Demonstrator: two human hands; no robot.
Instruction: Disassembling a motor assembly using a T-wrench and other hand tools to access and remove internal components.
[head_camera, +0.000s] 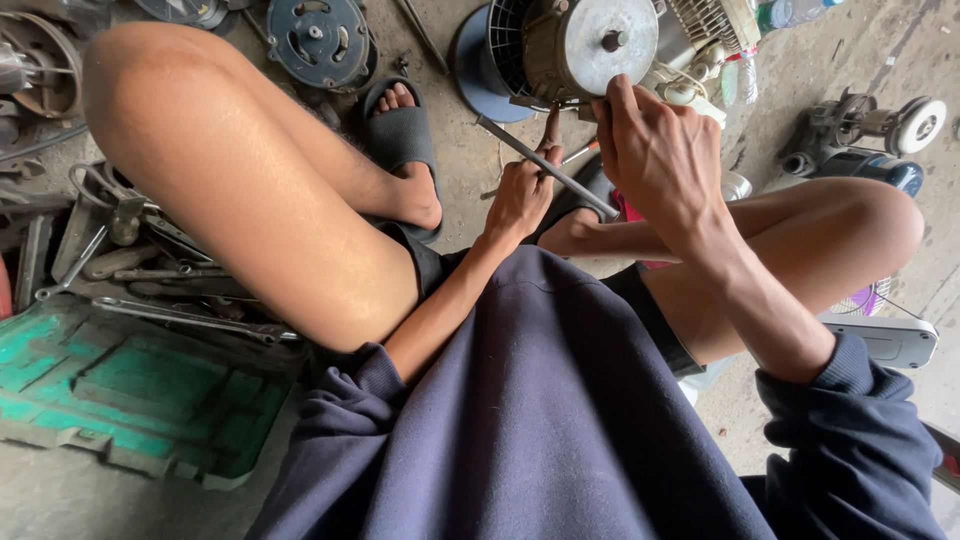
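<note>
A round grey metal fan motor with a short shaft stub at the centre of its flat face (590, 45) sits on the floor between the person's feet, just ahead of both hands. Its face is dull and scuffed, and a dark blue plastic fan housing with a slotted grille (487, 60) stands directly behind it on the left. The left hand (522, 190) has its grip clenched around a long, thin grey metal rod (548, 167), which runs diagonally from upper left to lower right under the motor; the index finger points up and touches the motor's lower edge. The right hand (655, 150) is curled with its fingertips pinched at the motor's rim; what it grasps cannot be told.

The surface is a bare, stained concrete floor (470, 170) in a cluttered workshop. The person sits low, with bare knees raised and a dark navy sweatshirt filling the foreground.

A black rubber slide sandal (400, 130) is on the left foot. Left of the knee lies a pile of grey steel wrenches and hand tools (150, 280) beside a worn green plastic tray (130, 390). A second dark round motor part (318, 40) lies at the top, and a white plastic casing (890, 340) lies beyond the right knee.
</note>
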